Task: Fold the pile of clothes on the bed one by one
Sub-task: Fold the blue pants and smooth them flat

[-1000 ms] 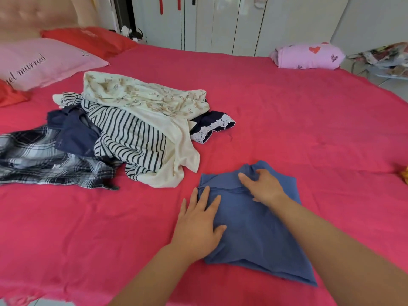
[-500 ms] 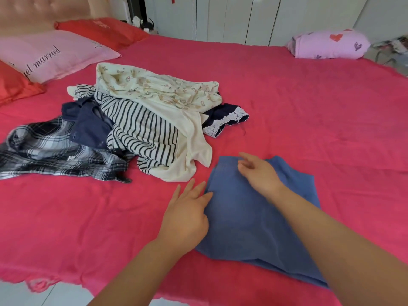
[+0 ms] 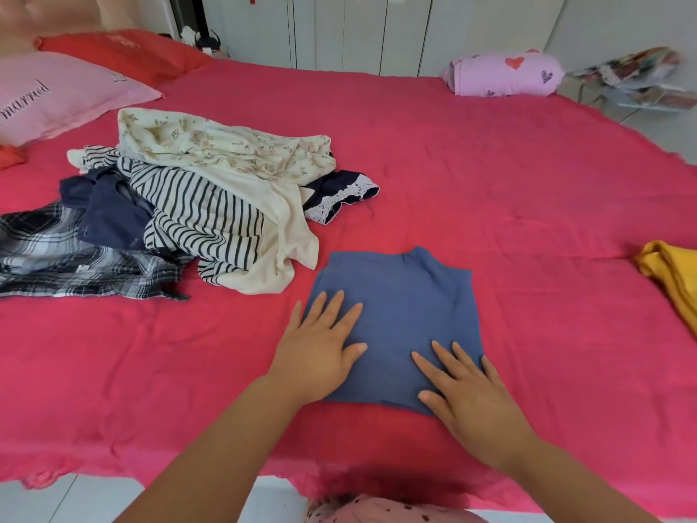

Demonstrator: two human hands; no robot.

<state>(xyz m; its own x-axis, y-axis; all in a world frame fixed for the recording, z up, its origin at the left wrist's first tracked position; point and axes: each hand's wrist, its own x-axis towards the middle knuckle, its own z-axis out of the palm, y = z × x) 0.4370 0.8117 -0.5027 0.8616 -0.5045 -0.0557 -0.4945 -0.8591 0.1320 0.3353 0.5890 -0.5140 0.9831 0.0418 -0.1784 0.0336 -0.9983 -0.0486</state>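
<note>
Blue garment [image 3: 399, 318], folded square, lies just beside the clothes pile [image 3: 211, 205], nearer the person. Left hand [image 3: 320, 349] and right hand [image 3: 467, 390] press it flat, fingers straight and spread. Soft, light, limp: probably best lifted under both side edges.

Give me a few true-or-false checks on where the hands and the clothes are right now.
1. The left hand and right hand both lie flat on the folded blue cloth garment. True.
2. The cream floral garment lies beneath the black-and-white striped top. False: it lies over it.
3. A mustard-yellow cloth garment lies to the right of the blue one. True.
4. The left hand grips the black-and-white plaid shirt. False: that shirt lies untouched at the far left.
</note>
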